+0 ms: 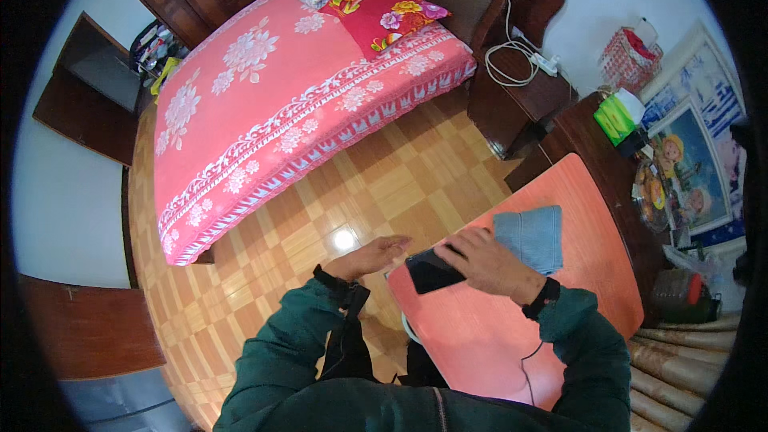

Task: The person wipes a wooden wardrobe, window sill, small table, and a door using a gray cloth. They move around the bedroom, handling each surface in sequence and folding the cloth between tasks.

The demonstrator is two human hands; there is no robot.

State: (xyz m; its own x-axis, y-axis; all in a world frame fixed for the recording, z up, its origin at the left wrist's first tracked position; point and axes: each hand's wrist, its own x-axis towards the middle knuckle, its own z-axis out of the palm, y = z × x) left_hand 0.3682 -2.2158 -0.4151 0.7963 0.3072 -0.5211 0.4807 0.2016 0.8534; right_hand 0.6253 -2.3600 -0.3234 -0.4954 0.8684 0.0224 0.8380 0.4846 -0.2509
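My right hand [489,265] grips the right end of a black smartphone [431,271], its fingers covering part of the dark screen. The phone is at the left edge of a pink-topped table [480,336]; whether it rests flat on the top or is slightly raised, I cannot tell. Just beyond that hand lies a folded piece of blue denim cloth [529,237], its near side partly hidden. My left hand [372,257] is off the table's left side, above the floor, half curled and holding nothing. Both wrists wear black bands.
A bed with a pink floral sheet [240,102] stands across the wood-patterned floor [288,240]. Beyond the table runs a dark wooden cabinet [582,123] bearing a green tissue pack [613,120]. A white cable [510,63] is coiled on the nightstand [510,105]. Brown curtain folds [684,360] hang at right.
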